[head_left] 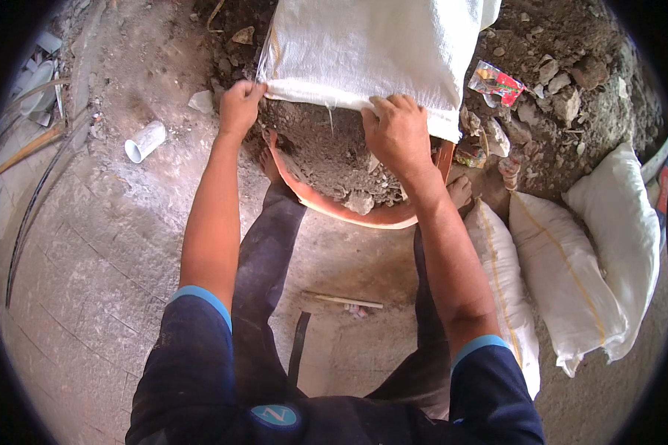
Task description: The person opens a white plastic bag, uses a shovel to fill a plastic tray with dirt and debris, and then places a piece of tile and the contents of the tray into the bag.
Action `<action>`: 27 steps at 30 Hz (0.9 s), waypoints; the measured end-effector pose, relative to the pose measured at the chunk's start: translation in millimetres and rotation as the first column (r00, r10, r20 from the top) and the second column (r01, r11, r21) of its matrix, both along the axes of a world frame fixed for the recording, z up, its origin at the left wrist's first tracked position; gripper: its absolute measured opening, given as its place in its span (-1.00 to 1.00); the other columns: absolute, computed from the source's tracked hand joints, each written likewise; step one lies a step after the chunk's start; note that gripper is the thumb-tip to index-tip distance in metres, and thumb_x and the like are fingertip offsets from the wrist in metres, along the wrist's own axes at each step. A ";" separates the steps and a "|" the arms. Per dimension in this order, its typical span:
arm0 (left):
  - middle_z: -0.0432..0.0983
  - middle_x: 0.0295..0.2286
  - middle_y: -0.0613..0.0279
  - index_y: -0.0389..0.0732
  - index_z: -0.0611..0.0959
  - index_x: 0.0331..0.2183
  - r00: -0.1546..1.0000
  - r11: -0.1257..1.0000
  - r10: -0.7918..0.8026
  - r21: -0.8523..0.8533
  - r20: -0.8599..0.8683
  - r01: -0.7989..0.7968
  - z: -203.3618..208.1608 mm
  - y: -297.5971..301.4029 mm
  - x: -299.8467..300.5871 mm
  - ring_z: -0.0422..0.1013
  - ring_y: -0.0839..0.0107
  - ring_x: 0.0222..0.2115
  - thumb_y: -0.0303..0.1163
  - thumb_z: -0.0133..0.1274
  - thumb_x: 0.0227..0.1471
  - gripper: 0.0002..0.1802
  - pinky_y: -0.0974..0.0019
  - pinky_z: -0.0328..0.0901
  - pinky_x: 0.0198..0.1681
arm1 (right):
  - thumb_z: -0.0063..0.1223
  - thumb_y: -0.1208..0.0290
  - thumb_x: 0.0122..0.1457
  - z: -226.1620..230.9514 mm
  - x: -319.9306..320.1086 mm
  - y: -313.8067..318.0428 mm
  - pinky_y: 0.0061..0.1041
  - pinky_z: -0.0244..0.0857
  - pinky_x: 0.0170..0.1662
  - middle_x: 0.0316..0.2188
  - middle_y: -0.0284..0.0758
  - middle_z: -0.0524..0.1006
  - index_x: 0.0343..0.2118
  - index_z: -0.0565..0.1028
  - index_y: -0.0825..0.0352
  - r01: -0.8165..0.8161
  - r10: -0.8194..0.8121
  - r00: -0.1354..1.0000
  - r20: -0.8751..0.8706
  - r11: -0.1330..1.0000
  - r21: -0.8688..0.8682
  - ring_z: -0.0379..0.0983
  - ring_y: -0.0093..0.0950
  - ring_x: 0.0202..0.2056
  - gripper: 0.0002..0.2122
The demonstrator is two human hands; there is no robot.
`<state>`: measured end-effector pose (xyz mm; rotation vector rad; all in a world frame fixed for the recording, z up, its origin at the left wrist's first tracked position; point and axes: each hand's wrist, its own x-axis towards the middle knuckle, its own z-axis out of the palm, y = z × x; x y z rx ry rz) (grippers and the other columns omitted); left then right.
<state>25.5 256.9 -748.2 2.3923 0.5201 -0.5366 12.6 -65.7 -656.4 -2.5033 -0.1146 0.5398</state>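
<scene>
A white woven sack (371,52) stretches away from me at the top, with its hemmed edge toward me. At the hem's left corner, my left hand (241,110) is closed in a pinch on the cloth. Farther right, my right hand (399,137) is closed over the same hem, fingers on top; its thumb side is partly hidden. Below the hem, between my feet, stands an orange-brown curved container (319,200) holding dark soil (312,141) and stones. The sack covers the container's far part.
Several white sacks, filled and tied, such as this one (560,259), lie at the right. Rubble (568,104) with a red wrapper (508,89) is behind them. A white pipe piece (145,142) and a black cable (33,200) are at left; a thin stick (345,300) lies between my legs.
</scene>
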 end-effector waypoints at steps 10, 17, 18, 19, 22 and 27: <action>0.40 -0.05 0.09 -0.22 0.40 0.10 0.687 0.584 0.512 -0.378 -0.516 -0.719 -3.1 5.5 -20.2 0.32 0.21 -0.10 0.36 -0.04 -0.01 -0.09 0.14 0.14 -0.01 | 0.21 0.37 0.07 12.9 -41.2 -43.8 -0.28 0.28 -0.07 -0.27 -0.20 0.53 -0.18 0.48 0.35 0.319 -0.340 0.900 0.271 0.940 0.120 0.46 -0.31 -0.18 -0.73; 0.19 0.20 0.14 -0.02 0.21 0.26 0.659 0.592 0.334 -0.394 -0.674 -0.703 -1.5 -21.0 7.9 0.11 0.18 0.20 0.44 -0.07 -0.11 0.05 -0.02 0.01 0.21 | 0.10 -0.10 0.09 -35.4 -38.4 -89.6 -0.40 0.26 0.00 -0.18 -0.12 0.56 -0.01 0.49 0.34 0.833 -0.686 0.488 -0.540 0.551 0.052 0.48 -0.30 -0.12 -0.42; 0.18 0.21 0.13 -0.01 0.20 0.27 0.652 0.584 0.328 -0.396 -0.684 -0.709 -4.9 -13.7 5.0 0.07 0.17 0.23 0.46 -0.09 -0.12 0.07 -0.05 -0.03 0.23 | 0.09 -0.10 0.09 -33.1 -33.0 -85.7 -0.41 0.26 0.00 -0.19 -0.16 0.57 -0.02 0.50 0.32 0.814 -0.656 0.495 -0.570 0.579 0.040 0.48 -0.32 -0.12 -0.42; 0.17 0.22 0.11 -0.01 0.19 0.27 0.648 0.590 0.327 -0.386 -0.688 -0.709 -10.3 -11.9 1.4 0.06 0.15 0.24 0.48 -0.11 -0.12 0.08 -0.08 -0.06 0.24 | 0.04 -0.13 0.11 -24.4 -29.8 -88.1 -0.40 0.26 -0.01 -0.21 -0.18 0.58 0.00 0.49 0.28 0.765 -0.604 0.539 -0.588 0.643 0.041 0.49 -0.34 -0.13 -0.43; 0.15 0.22 0.10 -0.03 0.20 0.27 0.655 0.622 0.327 -0.366 -0.682 -0.692 -17.8 -10.5 1.2 0.06 0.13 0.24 0.52 -0.17 -0.13 0.10 -0.11 -0.07 0.25 | 0.00 -0.13 0.13 -13.2 -24.8 -98.4 -0.39 0.27 -0.01 -0.23 -0.18 0.58 0.01 0.48 0.27 0.566 -0.528 0.665 -0.527 0.818 -0.106 0.49 -0.33 -0.15 -0.43; 0.20 0.20 0.11 -0.05 0.23 0.25 0.620 0.574 0.281 -0.390 -0.732 -0.720 -18.2 -16.4 -4.2 0.15 0.14 0.20 0.51 -0.21 -0.08 0.07 -0.08 0.05 0.22 | -0.11 -0.34 0.11 -16.1 -34.3 -107.4 -0.37 0.36 -0.39 -0.43 -0.06 0.56 -0.02 0.43 0.43 0.748 -0.501 0.402 -0.767 0.662 -0.040 0.56 -0.29 -0.38 -0.24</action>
